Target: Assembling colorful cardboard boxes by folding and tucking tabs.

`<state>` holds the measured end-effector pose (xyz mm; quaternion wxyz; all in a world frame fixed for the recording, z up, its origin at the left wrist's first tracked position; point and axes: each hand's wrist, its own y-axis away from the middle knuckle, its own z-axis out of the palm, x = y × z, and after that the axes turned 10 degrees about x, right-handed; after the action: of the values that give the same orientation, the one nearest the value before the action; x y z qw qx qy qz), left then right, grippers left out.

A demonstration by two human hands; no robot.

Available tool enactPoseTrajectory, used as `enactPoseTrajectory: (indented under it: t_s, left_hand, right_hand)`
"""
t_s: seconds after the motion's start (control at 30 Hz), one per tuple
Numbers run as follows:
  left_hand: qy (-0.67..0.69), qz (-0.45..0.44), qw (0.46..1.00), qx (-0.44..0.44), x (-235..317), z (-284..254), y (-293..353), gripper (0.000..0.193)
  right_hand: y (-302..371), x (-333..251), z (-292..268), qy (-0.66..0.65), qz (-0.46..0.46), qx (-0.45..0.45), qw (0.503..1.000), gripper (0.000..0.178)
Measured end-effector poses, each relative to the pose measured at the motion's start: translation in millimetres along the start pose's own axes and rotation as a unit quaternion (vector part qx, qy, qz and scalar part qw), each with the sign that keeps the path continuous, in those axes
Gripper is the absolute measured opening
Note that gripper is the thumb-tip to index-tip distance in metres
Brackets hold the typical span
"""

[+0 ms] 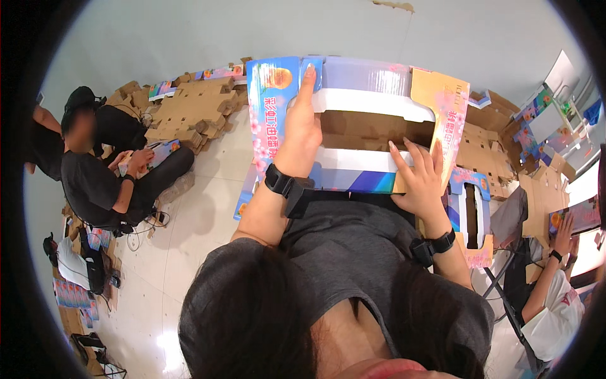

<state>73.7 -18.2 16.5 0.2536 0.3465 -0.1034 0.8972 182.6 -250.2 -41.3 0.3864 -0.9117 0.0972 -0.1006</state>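
Note:
A printed cardboard gift box (379, 183), blue, pink and gold with flowers, is in front of my chest. White edges frame its long opening, and brown board shows inside. At its left end is my left hand (304, 126), one finger stretched along the blue panel toward the far edge. The rest of that hand's grip is partly hidden. My right hand (420, 174) spreads its fingers over the near white strip beside the opening, with the thumb lower at the near side. Dark straps circle both wrists.
Another printed box (470, 211) with a slot stands by my right elbow. Flattened brown cardboard (189, 114) lies along the wall at left, with more sheets (483, 155) at right. A person (101, 170) at left handles a printed box; another person (558, 297) works at right.

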Motion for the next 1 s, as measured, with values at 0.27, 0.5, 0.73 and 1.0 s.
enactPoseTrajectory:
  t_s: [0.27,0.5,0.73,1.0]
  left_hand:
    - [-0.013,0.031,0.999,0.033,-7,-8,-9,0.046]
    - [-0.01,0.027,1.0,-0.011,-10,-14,-14,0.041]
    - [0.171,-0.289,0.932,-0.138,3,-33,-21,0.051]
    - [0.163,-0.374,0.869,-0.279,44,-56,26,0.057]
  right_hand:
    - [4,4,9,-0.015,-0.007,0.031,0.999,0.092]
    - [7,5,12,-0.022,-0.021,0.036,0.999,0.092]
    - [1,1,11,-0.023,0.012,0.037,0.999,0.099]
    - [5,0,17,-0.009,0.015,0.047,0.999,0.101]
